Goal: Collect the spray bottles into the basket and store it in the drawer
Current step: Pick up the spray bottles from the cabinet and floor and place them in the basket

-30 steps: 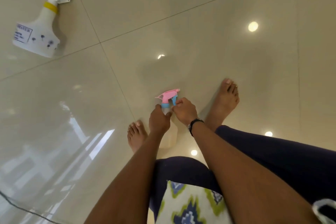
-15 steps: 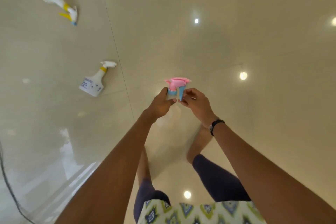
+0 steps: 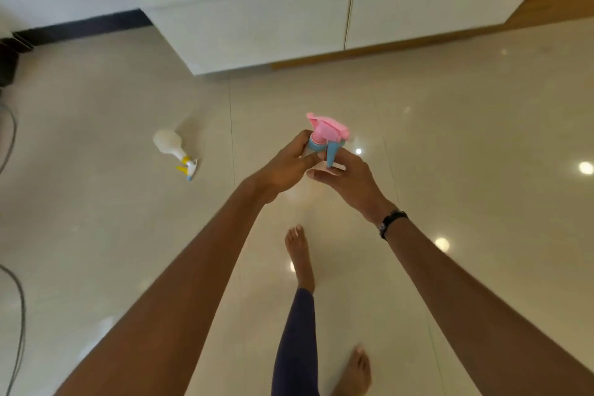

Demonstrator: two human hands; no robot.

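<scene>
Both hands meet on one pink-and-blue spray bottle (image 3: 324,138), held up above the floor (image 3: 450,138). Our left hand (image 3: 289,167) wraps its fingers round the neck below the pink head; our right hand (image 3: 347,180) curls under the body, which it mostly hides. We count two spray bottles: this one, and a white bottle with yellow trigger (image 3: 175,149) lying on its side, well apart to the left.
</scene>
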